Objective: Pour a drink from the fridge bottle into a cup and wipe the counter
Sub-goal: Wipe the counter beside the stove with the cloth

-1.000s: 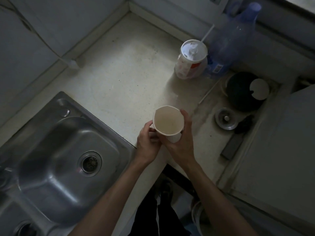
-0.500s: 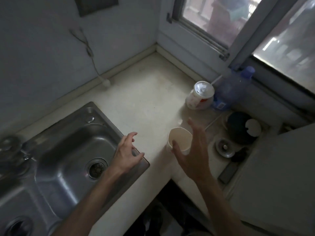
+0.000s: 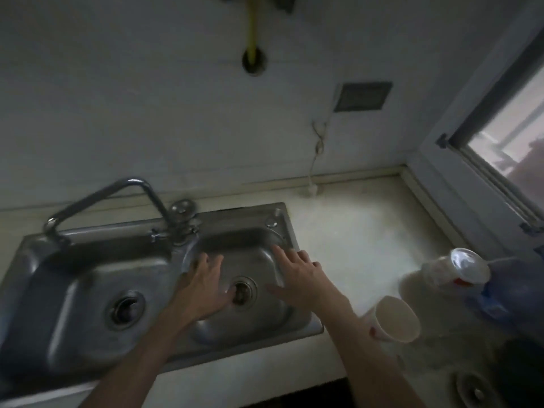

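I look into a dim kitchen corner: a pale wall (image 3: 147,113) with a yellow pipe (image 3: 252,28) and a dark panel (image 3: 362,96), a bright window (image 3: 506,142) at right, and a steel double sink (image 3: 235,214) set in the cream worktop (image 3: 353,231).

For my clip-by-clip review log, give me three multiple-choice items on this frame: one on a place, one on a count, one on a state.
1. Where is the cup?
A. on the counter, right of the sink
B. inside the sink
C. held in a hand

2. How many basins does the sink have?
A. one
B. two
C. three

3. The left hand and right hand are:
A. gripping the faucet
B. holding the cup
C. open and empty

Answers:
1 A: the cup stands on the counter, off the sink's right rim.
2 B: two basins lie side by side.
3 C: both hands' fingers are spread over the sink with nothing in them.
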